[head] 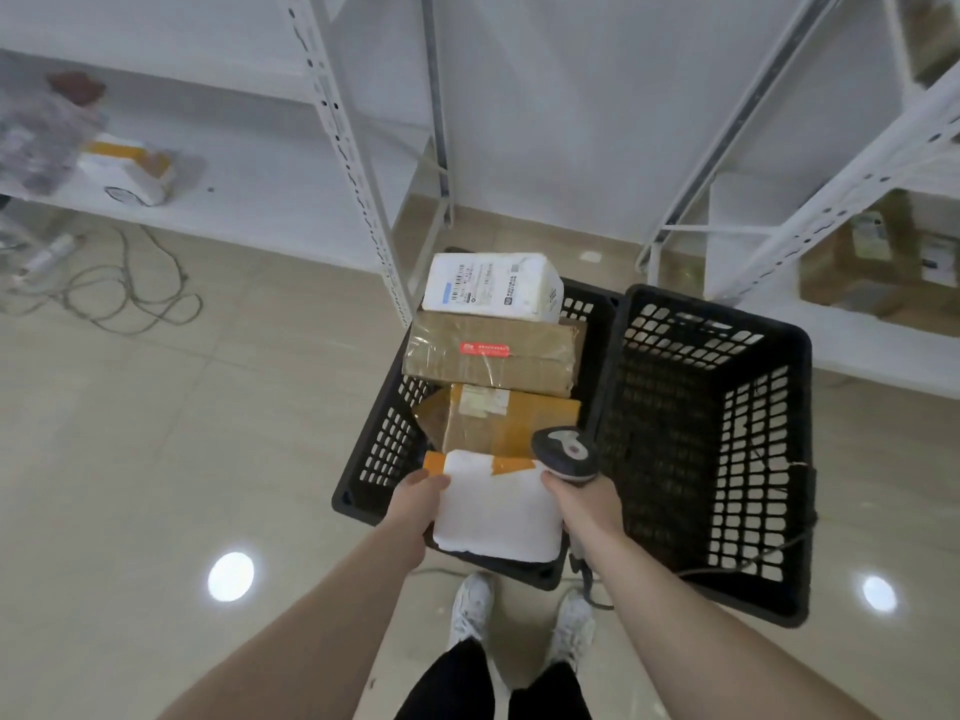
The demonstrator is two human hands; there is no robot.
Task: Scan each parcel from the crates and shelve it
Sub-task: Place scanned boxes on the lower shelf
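Parcel: white padded mailer [496,504], orange tape, above left crate [363,459]
Left hand [418,498]: fingers grasp mailer's edge
Right hand [584,504]: fingers clenched around barcode scanner [566,452]

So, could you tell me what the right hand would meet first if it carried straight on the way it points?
Probably the brown box just beyond the scanner that the right hand holds, though depth is hard to judge from above.
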